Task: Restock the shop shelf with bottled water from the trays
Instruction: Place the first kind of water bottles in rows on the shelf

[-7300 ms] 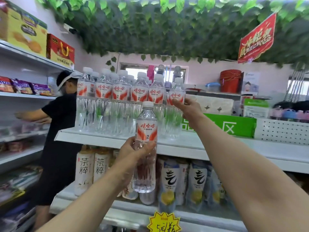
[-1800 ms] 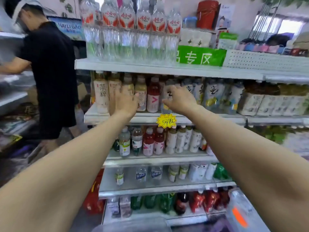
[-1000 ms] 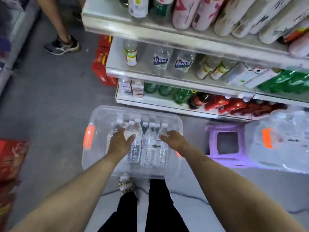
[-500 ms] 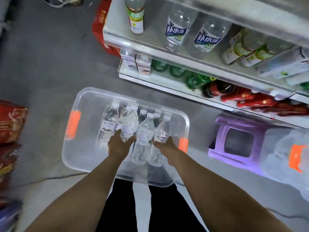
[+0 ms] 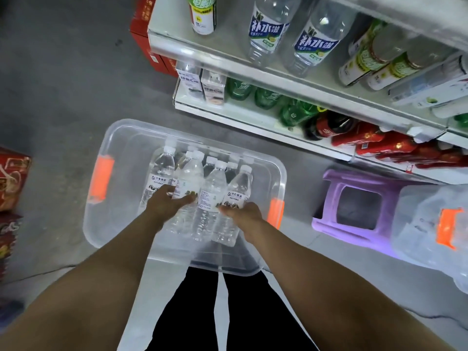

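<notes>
A clear plastic tray [image 5: 121,138] with orange handles sits on the floor below me. Several small water bottles with white caps stand inside it. My left hand [image 5: 164,202] grips one water bottle [image 5: 188,173] near its label. Around the rightmost water bottle [image 5: 238,187] my right hand [image 5: 243,215] curls at the lower label. Between them stands a third bottle [image 5: 211,188], which neither hand holds. The shop shelf [image 5: 253,72] rises just beyond the tray, with bottled drinks on its lower levels.
A purple stool [image 5: 329,198] stands right of the tray, with a second clear tray [image 5: 430,224] beyond it. Red boxes [image 5: 12,178] lie at the left edge and red cartons [image 5: 141,34] beside the shelf. Grey floor spreads to the left.
I have turned from the upper shelf down to the tray. Both hands came down into it and closed round two bottles; the left-hand bottle now looks slightly raised.
</notes>
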